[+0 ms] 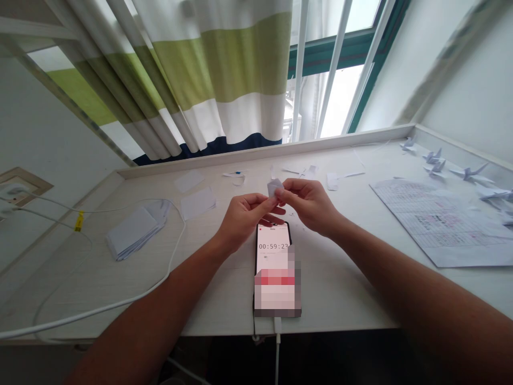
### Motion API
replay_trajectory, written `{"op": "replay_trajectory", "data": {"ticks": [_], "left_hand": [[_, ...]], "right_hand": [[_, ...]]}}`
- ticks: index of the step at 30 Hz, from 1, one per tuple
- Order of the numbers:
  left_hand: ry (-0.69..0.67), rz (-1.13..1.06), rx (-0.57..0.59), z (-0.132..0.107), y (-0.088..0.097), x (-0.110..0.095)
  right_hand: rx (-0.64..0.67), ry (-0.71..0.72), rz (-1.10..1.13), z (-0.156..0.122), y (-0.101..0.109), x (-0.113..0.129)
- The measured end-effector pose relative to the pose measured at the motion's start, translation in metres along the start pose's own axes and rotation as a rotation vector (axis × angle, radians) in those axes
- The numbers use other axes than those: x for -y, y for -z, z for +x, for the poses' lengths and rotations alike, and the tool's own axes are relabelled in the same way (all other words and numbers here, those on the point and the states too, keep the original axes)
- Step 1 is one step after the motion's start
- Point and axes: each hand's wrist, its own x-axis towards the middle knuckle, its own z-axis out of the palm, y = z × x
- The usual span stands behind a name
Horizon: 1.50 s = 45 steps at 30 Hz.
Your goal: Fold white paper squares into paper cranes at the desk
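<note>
A small folded piece of white paper is held up between my two hands, above the desk. My left hand pinches its lower edge with thumb and fingers, the other fingers loosely spread underneath. From the right, my right hand grips the same paper between thumb and curled forefinger. Just below the hands lies a phone with a lit screen showing a running-time display, plugged into a white cable. Fingertips hide part of the paper's folds.
Folded paper cranes stand along the right edge, beside a printed sheet. To the left are a stack of white paper, loose sheets and a white cord. Paper scraps lie toward the back, below the curtain.
</note>
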Motion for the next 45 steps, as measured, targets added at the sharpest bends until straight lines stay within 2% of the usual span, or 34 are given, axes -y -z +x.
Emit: {"op": "replay_trajectory", "data": {"ticks": [6,10,16,28,37,40,45], "left_hand": [[-0.196,0.059,-0.141,0.004,0.007,-0.001],[-0.222,0.052,-0.132,0.007,0.009,0.001],[-0.292,0.043,-0.214,0.007,0.006,0.004],[-0.276,0.075,-0.132,0.007,0.009,0.004],[-0.251,0.057,-0.15,0.006,0.008,0.003],[-0.27,0.008,-0.169,0.006,0.006,0.005],[-0.324,-0.031,-0.187,0.005,0.0,0.007]], "right_hand": [[0.04,0.014,-0.096,-0.001,0.001,0.001],[0.068,0.02,-0.141,-0.003,0.001,0.003],[0.057,0.016,-0.128,-0.002,0.001,-0.002],[0.076,0.021,-0.091,-0.001,0.001,-0.008],[0.05,0.038,-0.148,-0.002,0.0,-0.005],[0.023,0.061,-0.17,-0.004,-0.003,-0.002],[-0.098,0.119,-0.249,-0.008,-0.012,0.006]]}}
